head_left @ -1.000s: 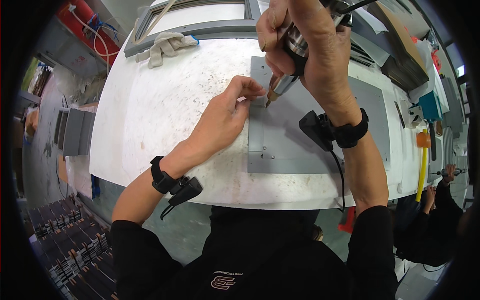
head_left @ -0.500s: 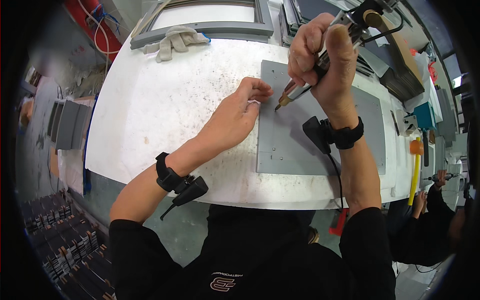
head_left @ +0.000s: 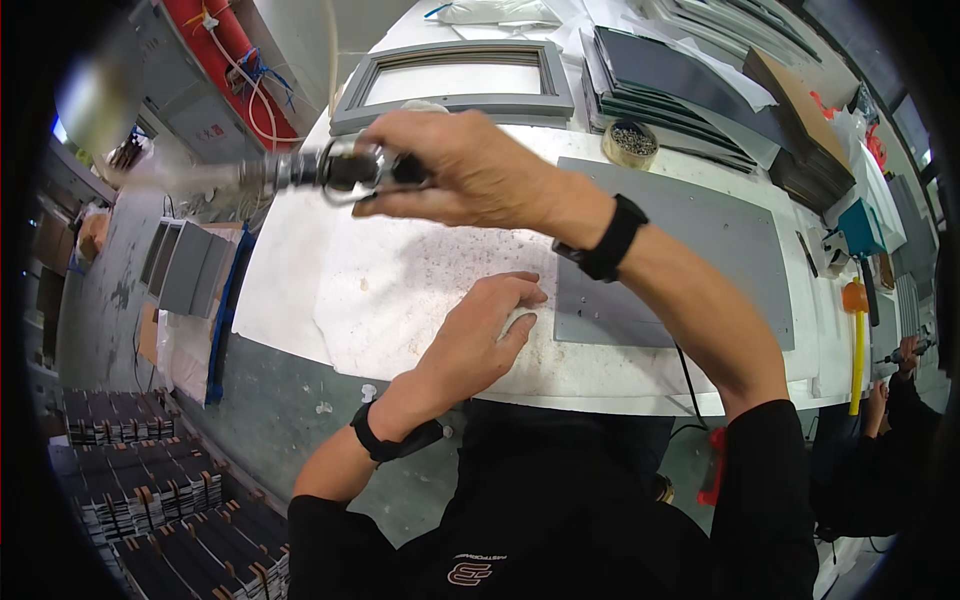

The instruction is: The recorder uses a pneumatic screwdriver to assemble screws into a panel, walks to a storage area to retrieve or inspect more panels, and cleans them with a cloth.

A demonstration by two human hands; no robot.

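My right hand (head_left: pixel 470 170) is raised above the white table (head_left: pixel 300 270) and is shut on a metal hand tool (head_left: pixel 320 170) that points left, its far end blurred. My left hand (head_left: pixel 490 320) rests flat on the table with fingers apart, fingertips touching the left edge of a flat grey panel (head_left: pixel 680 250). Both wrists wear black bands.
A grey frame (head_left: pixel 455 95) lies at the table's far edge. Stacks of dark panels (head_left: pixel 680 90) and a small tub of screws (head_left: pixel 632 142) sit behind the grey panel. An orange-headed mallet (head_left: pixel 856 330) lies at the right. Another person (head_left: pixel 900 400) works at the right edge.
My right hand has lifted the tool off the grey panel and swung it left across the table. My left hand has flattened beside the panel's edge.
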